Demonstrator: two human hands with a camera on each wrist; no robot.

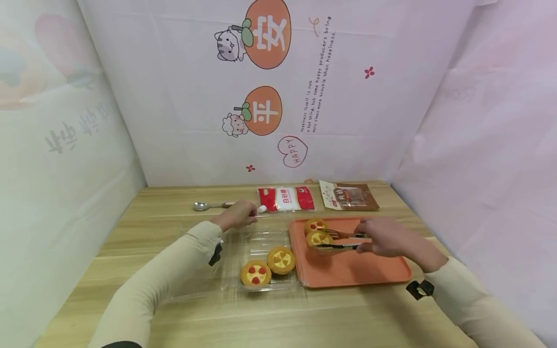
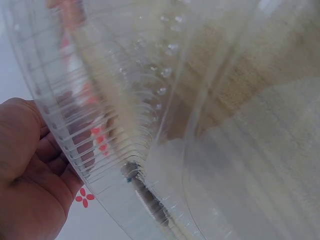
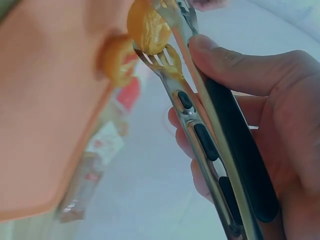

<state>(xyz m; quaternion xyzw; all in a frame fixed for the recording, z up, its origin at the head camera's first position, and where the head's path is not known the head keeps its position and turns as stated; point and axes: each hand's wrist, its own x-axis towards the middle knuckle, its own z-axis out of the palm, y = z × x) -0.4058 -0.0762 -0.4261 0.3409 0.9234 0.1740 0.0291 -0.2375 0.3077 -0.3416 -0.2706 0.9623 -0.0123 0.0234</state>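
Note:
My right hand point(image 1: 387, 236) grips metal food tongs point(image 3: 200, 125) with dark handle pads. Their forked tips hold a yellow tart with a wedge pattern point(image 3: 147, 30) over the orange tray point(image 1: 357, 270). Behind it on the tray sits a red-dotted tart point(image 1: 314, 224). My left hand point(image 1: 238, 215) holds the back edge of a clear plastic container point(image 1: 261, 237), its fingers partly seen through the ribbed plastic point(image 2: 115, 135) in the left wrist view. Inside the container's front end are a red-dotted tart point(image 1: 256, 274) and a wedge-patterned tart point(image 1: 281, 260).
At the back of the wooden table point(image 1: 209, 319) lie a spoon point(image 1: 202, 206), a red-and-white packet point(image 1: 286, 198) and a brown packet point(image 1: 351, 196). Printed cloth walls point(image 1: 191, 96) close in the back and both sides.

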